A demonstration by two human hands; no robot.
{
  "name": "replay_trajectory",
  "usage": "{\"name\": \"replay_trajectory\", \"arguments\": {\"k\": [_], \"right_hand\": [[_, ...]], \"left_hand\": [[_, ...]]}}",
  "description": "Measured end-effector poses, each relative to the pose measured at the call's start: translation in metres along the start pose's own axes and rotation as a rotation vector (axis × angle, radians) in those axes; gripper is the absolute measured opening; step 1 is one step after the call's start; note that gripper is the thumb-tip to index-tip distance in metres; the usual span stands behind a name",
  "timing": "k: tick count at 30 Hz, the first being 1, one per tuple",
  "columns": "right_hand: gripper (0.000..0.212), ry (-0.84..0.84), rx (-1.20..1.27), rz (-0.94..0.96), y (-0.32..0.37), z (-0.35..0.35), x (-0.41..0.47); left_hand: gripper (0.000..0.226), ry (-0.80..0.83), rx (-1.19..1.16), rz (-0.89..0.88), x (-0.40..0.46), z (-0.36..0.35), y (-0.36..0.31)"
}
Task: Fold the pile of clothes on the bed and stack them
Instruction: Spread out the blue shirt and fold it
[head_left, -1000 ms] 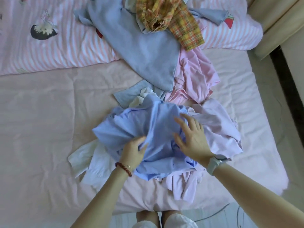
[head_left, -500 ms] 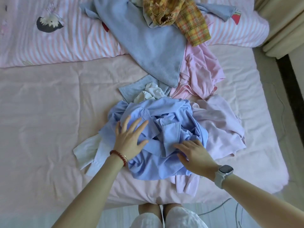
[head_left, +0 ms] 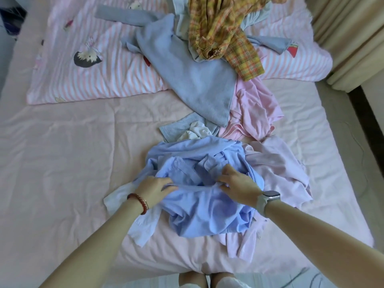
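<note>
Both hands, left hand [head_left: 154, 189] and right hand [head_left: 239, 185], grip the blue shirt [head_left: 203, 206] between them.

Both hands have closed in on the blue shirt [head_left: 205, 196]. The left hand [head_left: 154, 189] and right hand [head_left: 239, 185], flat before, now pinch one fold between them

shirt [head_left: 207, 208] light blue | checked shirt [head_left: 220, 28] yellow-orange plaid | quilt [head_left: 99, 77] pink-white striped | sweatshirt [head_left: 191, 75] grey-blue
</note>
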State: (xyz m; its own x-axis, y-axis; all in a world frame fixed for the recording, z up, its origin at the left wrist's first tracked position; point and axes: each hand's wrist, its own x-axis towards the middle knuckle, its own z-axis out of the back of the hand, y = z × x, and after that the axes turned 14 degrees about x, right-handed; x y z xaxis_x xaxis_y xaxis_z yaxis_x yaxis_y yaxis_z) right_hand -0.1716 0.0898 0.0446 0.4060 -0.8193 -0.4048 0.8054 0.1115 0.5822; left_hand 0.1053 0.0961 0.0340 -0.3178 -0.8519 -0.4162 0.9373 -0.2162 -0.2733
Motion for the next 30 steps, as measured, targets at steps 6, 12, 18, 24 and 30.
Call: {"name": "replay_trajectory", "arguments": {"k": [6, 12, 18, 24, 30], "right_hand": [[0.027, -0.238, 0.127, -0.013, 0.061, 0.16, 0.038], [0.021, -1.012, 0.402, 0.304, 0.211, 0.387, 0.025], [0.023, -1.241, 0.575, 0.651, 0.289, 0.459, -0.037], [0.053, -0.744, 0.795, 0.355, 0.233, 0.382, -0.038], [0.028, -0.544, 0.914, 0.391, 0.219, 0.278, -0.03]], "left_hand": [[0.02, -0.35, -0.255, 0.128, 0.043, 0.188, -0.034], [0.024, -1.055, -0.352, 0.082, 0.035, 0.448, -0.113], [0.019, -1.642, -0.322, -0.166, -0.036, 0.538, -0.169], [0.029, -1.239, -0.204, -0.067, -0.026, 0.446, -0.14], [0.031, -0.77, -0.609, 0.11, -0.006, 0.382, -0.143]]}}
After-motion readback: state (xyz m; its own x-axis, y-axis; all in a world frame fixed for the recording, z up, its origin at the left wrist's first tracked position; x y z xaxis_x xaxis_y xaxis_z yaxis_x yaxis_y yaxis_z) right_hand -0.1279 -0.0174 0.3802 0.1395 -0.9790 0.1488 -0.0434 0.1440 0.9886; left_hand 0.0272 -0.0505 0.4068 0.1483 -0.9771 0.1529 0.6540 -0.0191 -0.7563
